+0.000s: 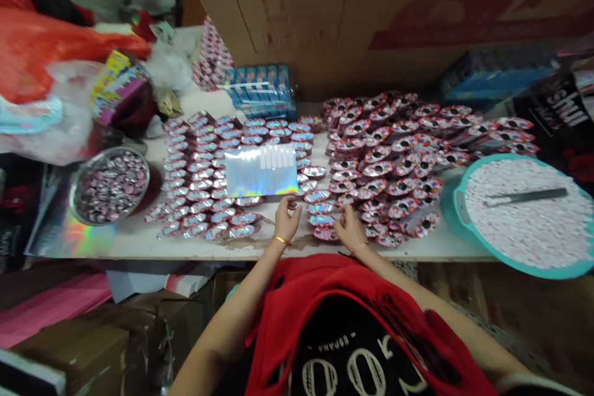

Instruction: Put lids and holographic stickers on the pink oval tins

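My left hand (286,223) is over the table's front part, its fingers loosely curled and the thumb apart, with nothing visible in it. Just beyond it lies a sheet of shiny holographic stickers (245,173), with pale rectangular labels at its upper right, on top of rows of oval pieces with silvery tops (199,205). My right hand (351,229) is at the near left edge of stacked oval pieces with dark round centres (378,170). Its thumb and forefinger look apart; no held thing can be made out. Between my hands runs a short column of silvery-topped ovals (321,221).
At the left stands a metal bowl (147,182) of shiny round pieces. A turquoise basin (457,204) full of small whitish pieces, a dark tweezer-like tool (533,196) on top, is at the right. Blue packaged boxes (260,90) and a large carton (297,6) stand behind.
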Motion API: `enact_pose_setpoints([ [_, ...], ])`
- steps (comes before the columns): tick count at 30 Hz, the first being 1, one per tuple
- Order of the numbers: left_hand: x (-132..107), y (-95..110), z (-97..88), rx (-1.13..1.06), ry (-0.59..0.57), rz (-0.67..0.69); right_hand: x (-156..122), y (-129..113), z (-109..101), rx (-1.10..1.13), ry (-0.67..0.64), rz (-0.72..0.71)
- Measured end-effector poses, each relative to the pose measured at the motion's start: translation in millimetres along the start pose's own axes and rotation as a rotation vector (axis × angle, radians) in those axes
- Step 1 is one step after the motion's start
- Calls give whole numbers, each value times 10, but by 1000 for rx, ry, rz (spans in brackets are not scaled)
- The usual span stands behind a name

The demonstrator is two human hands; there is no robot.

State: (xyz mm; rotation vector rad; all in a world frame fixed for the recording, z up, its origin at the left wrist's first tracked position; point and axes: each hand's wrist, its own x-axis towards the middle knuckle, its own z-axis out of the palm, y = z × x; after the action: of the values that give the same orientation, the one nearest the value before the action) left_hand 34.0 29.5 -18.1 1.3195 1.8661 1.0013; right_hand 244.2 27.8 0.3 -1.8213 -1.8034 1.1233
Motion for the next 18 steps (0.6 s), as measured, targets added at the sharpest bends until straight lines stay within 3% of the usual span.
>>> enact_pose_setpoints([
  [3, 691, 50, -515, 114, 111, 186, 65, -189, 25, 69, 23, -87],
  [5, 1205, 97, -851, 289, 142, 219, 214, -432, 66, 82, 43, -167],
  [7, 1646, 104, -1094, 513, 86, 206, 454, -741, 133, 68, 75, -266],
  [9, 1955, 45, -1226, 707, -26, 208, 762, -1065, 243, 6, 109, -356],
  [13, 2180, -211, -1281, 833, -270, 336, 1387, -1523, 636, -309, 41, -501],
  [18, 2103, -458, -1265, 784, -314, 423, 1764, -1515, 1189, -490, -108, -551],
])
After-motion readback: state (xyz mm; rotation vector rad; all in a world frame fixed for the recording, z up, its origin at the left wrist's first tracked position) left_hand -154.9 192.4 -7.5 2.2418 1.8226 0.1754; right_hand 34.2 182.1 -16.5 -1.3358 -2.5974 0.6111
